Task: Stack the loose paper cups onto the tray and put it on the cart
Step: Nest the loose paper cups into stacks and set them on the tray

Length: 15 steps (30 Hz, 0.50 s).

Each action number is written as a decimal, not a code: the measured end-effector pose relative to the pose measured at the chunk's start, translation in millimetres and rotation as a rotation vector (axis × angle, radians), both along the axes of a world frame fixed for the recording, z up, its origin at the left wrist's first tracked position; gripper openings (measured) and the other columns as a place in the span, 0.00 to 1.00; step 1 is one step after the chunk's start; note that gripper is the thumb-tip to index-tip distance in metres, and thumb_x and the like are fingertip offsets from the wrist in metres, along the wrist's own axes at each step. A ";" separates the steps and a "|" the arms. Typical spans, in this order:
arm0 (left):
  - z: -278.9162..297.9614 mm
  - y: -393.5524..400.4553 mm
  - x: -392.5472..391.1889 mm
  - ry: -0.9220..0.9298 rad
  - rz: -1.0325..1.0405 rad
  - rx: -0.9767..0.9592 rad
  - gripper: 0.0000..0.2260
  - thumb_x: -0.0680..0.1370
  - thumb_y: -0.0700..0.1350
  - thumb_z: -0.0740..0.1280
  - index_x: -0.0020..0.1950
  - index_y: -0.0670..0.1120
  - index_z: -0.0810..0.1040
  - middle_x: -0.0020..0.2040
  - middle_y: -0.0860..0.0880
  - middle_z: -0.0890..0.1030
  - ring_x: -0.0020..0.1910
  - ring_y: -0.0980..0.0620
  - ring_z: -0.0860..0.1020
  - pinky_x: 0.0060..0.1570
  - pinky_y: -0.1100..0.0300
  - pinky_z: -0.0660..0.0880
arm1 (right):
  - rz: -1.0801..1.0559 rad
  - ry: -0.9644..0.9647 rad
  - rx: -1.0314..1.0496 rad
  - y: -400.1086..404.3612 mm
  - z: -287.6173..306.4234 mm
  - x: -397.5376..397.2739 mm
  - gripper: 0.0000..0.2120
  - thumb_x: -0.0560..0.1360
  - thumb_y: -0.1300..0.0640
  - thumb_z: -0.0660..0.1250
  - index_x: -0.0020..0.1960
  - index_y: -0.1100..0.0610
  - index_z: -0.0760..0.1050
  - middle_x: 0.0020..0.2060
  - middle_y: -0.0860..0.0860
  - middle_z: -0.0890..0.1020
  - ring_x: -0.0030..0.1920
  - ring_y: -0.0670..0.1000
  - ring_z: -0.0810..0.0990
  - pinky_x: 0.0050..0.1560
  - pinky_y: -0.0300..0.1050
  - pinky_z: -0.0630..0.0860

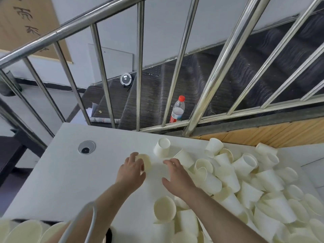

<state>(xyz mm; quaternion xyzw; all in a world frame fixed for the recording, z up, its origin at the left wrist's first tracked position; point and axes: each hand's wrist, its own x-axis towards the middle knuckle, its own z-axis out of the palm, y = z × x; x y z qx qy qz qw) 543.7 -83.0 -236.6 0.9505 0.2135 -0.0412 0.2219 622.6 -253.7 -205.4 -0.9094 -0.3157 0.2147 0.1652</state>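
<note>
Two bare hands over a white desk (70,172), seen from above. Left hand (131,170), near centre, fingers curled round a single paper cup (144,161) lying on its side, mouth toward three o'clock. Right hand (177,176) just beside it at three o'clock, fingers spread and relaxed, holding nothing, apart from the held cup. Heap of loose paper cups (245,186) spilling across the desk from three to five o'clock. One cup (162,147) upside down at twelve o'clock of the hands. Round cable grommet (86,147) at ten o'clock. Steel railing (140,67) beyond, plastic bottle (177,109) with red cap behind it.
</note>
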 end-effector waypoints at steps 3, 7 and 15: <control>-3.8 4.8 -11.8 -0.005 0.004 0.002 0.19 0.73 0.53 0.68 0.61 0.49 0.68 0.72 0.50 0.60 0.65 0.47 0.68 0.56 0.57 0.72 | -0.012 -0.035 -0.025 12.1 -3.5 10.0 0.26 0.77 0.54 0.63 0.74 0.53 0.61 0.70 0.50 0.62 0.70 0.52 0.64 0.65 0.46 0.69; -4.0 9.0 -13.5 -0.032 0.010 -0.031 0.30 0.73 0.57 0.68 0.71 0.52 0.61 0.72 0.53 0.61 0.69 0.49 0.65 0.60 0.56 0.70 | -0.012 -0.120 -0.058 31.4 -6.8 29.2 0.25 0.77 0.57 0.63 0.72 0.55 0.62 0.69 0.52 0.63 0.70 0.54 0.63 0.66 0.47 0.68; 5.2 12.2 -18.1 0.085 0.026 -0.054 0.35 0.71 0.52 0.65 0.75 0.51 0.54 0.67 0.50 0.62 0.65 0.48 0.65 0.61 0.56 0.68 | 0.042 -0.142 -0.152 59.1 -5.7 66.4 0.29 0.75 0.63 0.63 0.73 0.51 0.58 0.79 0.51 0.46 0.77 0.58 0.47 0.68 0.52 0.66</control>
